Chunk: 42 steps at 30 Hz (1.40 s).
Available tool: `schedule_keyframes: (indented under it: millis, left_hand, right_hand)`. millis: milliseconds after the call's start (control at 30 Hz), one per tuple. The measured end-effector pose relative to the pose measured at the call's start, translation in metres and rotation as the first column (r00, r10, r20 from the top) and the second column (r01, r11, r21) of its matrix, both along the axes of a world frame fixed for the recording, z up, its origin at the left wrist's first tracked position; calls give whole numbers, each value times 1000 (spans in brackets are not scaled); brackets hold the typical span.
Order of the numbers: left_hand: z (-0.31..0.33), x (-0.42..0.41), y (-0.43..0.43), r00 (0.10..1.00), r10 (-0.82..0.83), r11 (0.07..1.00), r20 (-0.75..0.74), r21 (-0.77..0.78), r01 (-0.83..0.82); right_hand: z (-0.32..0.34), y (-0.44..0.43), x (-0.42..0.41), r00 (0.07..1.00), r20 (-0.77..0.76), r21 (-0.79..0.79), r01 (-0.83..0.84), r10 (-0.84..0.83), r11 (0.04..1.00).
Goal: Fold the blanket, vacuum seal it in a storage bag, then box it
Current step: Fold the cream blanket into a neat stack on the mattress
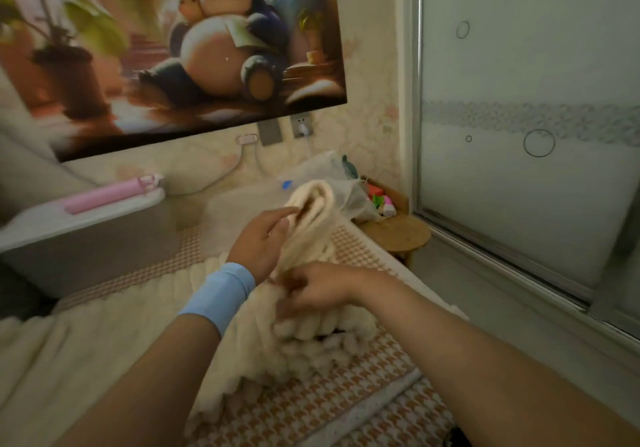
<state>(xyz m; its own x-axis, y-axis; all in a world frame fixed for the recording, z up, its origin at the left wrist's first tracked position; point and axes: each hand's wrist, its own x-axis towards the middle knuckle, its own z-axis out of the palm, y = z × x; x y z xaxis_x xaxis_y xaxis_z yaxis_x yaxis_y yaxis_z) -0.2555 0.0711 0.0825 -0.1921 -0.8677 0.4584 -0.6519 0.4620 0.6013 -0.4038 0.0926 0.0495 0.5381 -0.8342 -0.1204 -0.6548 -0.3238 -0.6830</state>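
A large cartoon poster [166, 48] is hanging on the pale patterned wall [367, 107], and just below its lower right corner a wall socket [302, 125] is holding a white plug [304, 129]. A frosted sliding glass door [530, 76] in a metal frame is filling the right side and letting soft, dim daylight fall across the grey floor [485, 294]. A small round wooden stool [398, 235] is standing in the corner between that door and the bed, whose houndstooth-patterned cover [346, 408] is stretching toward the wall.

Right hand [322, 291] fingertips apparently buried in blanket [311, 342]; poster [166, 48] blurred.
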Motion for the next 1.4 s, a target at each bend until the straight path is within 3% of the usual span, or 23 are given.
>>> schedule_keyframes:
  millis: [33,100,167,200,233,300,367,433,533,600,700,800,900,1000,1033,1100,1200,1233,1333,1400]
  left_hand:
    - [-3,13,5,998,-11,998,69,59,7]
    - [-21,34,9,963,-39,966,265,257,-31]
    - [-45,54,10,881,-98,888,462,441,-133]
    - [-54,63,10,864,-115,854,490,493,-166]
    - [-60,69,12,867,-127,826,483,534,-177]
    - [-64,80,13,877,-127,811,464,558,-177]
    - [-65,88,8,896,-64,826,440,527,-200]
    - [-63,92,-2,919,77,825,387,493,-277]
    - [-56,87,-15,806,199,790,557,396,-468]
    - [-51,77,-19,758,225,811,612,314,-494]
    - [-56,63,-24,905,122,762,407,547,-348]
    - [-57,67,-28,949,160,812,271,511,-283]
    - [-42,88,-30,972,225,799,66,558,-223]
    - [-33,101,-21,935,-7,664,355,700,-262]
    - [-32,103,-20,898,-49,654,438,693,-302]
    - [-26,105,-27,860,16,745,509,568,-350]
    - [-12,103,-45,887,185,876,424,339,-344]
    - [-9,101,-52,893,218,913,395,240,-329]
    - [-4,95,-79,925,293,956,242,-47,-291]
    - [-1,93,-104,917,328,944,225,-44,-326]
  right_hand:
    - [0,1,10,998,3,26,-61,61,998]
    - [0,1,20,991,131,-71,-31,40,997]
    - [2,-4,21,932,341,-128,173,-121,977]
    - [2,-7,19,898,391,-146,275,-200,950]
    - [0,-12,16,882,394,-172,346,-258,922]
    - [-13,-27,10,918,251,-219,362,-307,906]
    - [-28,-36,8,972,22,-212,232,-233,949]
    - [-38,-40,11,989,-36,-170,136,-144,976]
    - [-42,-49,21,985,-126,-170,98,-120,981]
    - [-39,-53,26,965,-216,-165,115,-150,980]
    - [-37,-56,31,981,-128,-123,133,-149,983]
    - [-38,-55,32,990,-57,-120,124,-131,985]
    - [-33,-54,37,976,-114,-243,155,-187,958]
    - [-29,-60,49,979,-151,-264,92,-135,960]
    - [-28,-63,54,978,-176,-236,71,-115,969]
    - [-28,-73,63,978,-153,-265,99,-144,959]
    - [-24,-100,70,960,73,-391,277,-270,878]
    - [-22,-110,72,952,86,-407,301,-293,862]
    - [-23,-134,77,929,-201,-460,192,-312,867]
    - [-32,-148,80,963,-134,-411,160,-233,897]
